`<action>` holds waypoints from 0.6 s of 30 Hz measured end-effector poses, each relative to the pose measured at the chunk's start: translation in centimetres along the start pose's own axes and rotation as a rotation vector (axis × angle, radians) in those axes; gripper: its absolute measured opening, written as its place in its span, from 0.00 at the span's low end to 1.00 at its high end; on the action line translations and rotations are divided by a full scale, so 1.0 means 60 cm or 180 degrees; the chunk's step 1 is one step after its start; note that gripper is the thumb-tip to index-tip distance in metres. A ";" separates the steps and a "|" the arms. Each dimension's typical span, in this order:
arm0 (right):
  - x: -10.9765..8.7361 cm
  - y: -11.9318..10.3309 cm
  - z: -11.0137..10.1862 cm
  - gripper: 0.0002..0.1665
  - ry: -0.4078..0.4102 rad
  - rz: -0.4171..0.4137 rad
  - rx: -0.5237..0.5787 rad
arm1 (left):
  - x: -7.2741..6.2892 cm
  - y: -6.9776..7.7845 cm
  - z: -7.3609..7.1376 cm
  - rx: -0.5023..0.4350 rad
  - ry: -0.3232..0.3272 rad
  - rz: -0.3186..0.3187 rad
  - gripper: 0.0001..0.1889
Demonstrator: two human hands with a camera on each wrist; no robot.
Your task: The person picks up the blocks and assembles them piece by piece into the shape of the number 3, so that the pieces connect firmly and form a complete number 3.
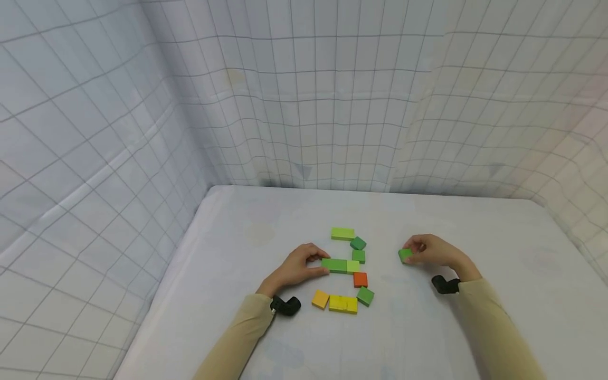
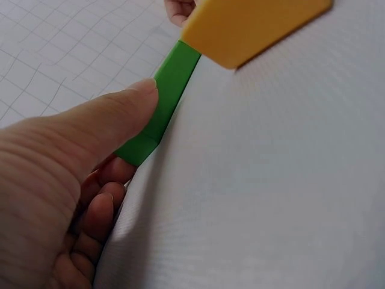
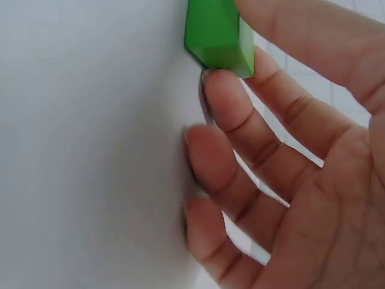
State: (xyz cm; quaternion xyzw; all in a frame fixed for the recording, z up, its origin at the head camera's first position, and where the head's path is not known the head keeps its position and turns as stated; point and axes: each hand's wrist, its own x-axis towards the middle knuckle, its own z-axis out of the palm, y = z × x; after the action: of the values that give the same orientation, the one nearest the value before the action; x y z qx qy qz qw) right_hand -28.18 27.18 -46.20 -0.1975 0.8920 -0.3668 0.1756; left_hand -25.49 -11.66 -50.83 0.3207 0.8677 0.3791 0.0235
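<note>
On the white tabletop, my left hand [image 1: 299, 266] pinches the left end of a long green block [image 1: 334, 265] between thumb and fingers. That green block [image 2: 174, 78] lies flat, its right end against a light-green square block [image 1: 353, 266]. Off to the right, my right hand [image 1: 433, 250] holds a small green block [image 1: 405, 255] by its sides, at or just above the table. Close up in the right wrist view, the green block [image 3: 213, 27] sits between thumb and fingers, the other fingers loosely bent near the cloth.
Other blocks form a 3-like row: lime [image 1: 342, 234], dark green [image 1: 358, 243], green [image 1: 358, 256], red-orange [image 1: 360, 279], another green [image 1: 365, 296] and yellow [image 1: 343, 304]. An orange block [image 1: 320, 299] lies at its lower left. Grid-patterned curtains [image 1: 304, 105] stand behind and beside the table.
</note>
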 end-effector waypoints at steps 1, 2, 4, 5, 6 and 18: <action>0.011 -0.003 0.002 0.19 0.0020 0.0051 -0.0001 | 0.000 -0.001 0.000 0.0004 -0.0010 0.0000 0.17; 0.023 -0.006 0.003 0.19 0.0032 0.0111 -0.0017 | 0.000 -0.002 0.001 0.0012 -0.0022 -0.0005 0.17; 0.047 -0.013 0.004 0.21 0.0057 0.0241 -0.0013 | 0.000 -0.002 0.001 0.0015 -0.0031 -0.0007 0.17; 0.060 -0.017 0.006 0.22 0.0082 0.0322 -0.0016 | -0.001 -0.002 0.001 0.0012 -0.0031 -0.0009 0.17; 0.072 -0.022 0.007 0.22 0.0097 0.0392 -0.0019 | -0.001 -0.003 0.002 0.0014 -0.0021 0.0002 0.17; 0.182 -0.072 0.014 0.27 0.0244 0.1026 0.0208 | 0.000 -0.002 0.000 0.0062 0.0010 -0.0004 0.17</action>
State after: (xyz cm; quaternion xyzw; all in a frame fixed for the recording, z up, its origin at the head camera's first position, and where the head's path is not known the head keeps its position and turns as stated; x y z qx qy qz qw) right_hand -36.24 18.63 -45.48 -0.0319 0.9058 -0.3699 0.2044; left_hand -25.56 -11.71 -50.92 0.3198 0.8716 0.3711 0.0192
